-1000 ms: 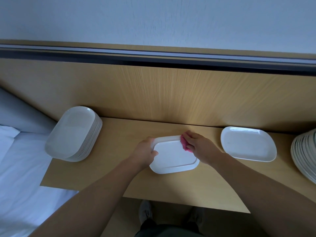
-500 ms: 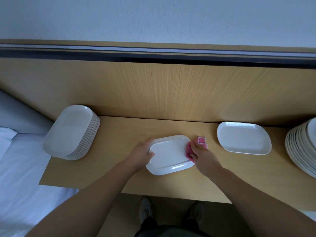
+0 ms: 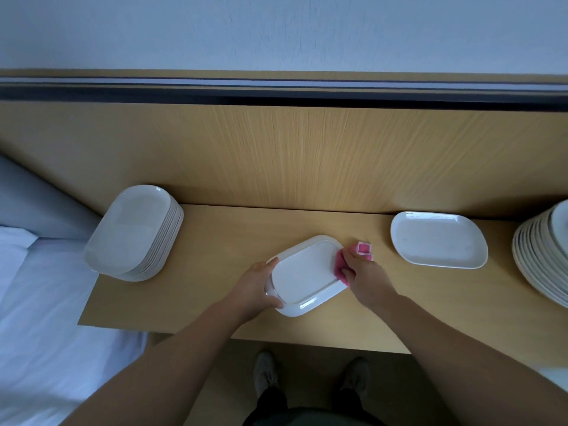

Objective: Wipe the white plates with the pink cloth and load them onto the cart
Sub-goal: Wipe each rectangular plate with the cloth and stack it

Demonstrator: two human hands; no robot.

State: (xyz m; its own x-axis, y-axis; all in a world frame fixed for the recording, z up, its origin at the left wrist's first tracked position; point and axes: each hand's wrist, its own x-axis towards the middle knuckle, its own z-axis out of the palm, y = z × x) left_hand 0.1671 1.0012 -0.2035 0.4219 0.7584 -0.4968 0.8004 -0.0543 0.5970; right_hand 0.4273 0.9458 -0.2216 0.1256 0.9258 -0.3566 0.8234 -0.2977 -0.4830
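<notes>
White plates sit in a stack (image 3: 135,233) left of the left hand (image 3: 255,287), whose fingers clamp the plate (image 3: 305,275) by its left rim on the counter (image 3: 215,241). The right hand (image 3: 365,276) pinches the cloth (image 3: 341,267) against its right rim; right of those fingers lie a single plate (image 3: 438,239) and another stack (image 3: 542,255).

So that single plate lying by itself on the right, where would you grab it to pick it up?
Probably by the raised rim at its near long edge, coming from the front. The single plate lies flat and face up on the table, with bare wood around it, so fingers could slide under that lip. The right hand, now holding the pink cloth, is nearest.
</notes>
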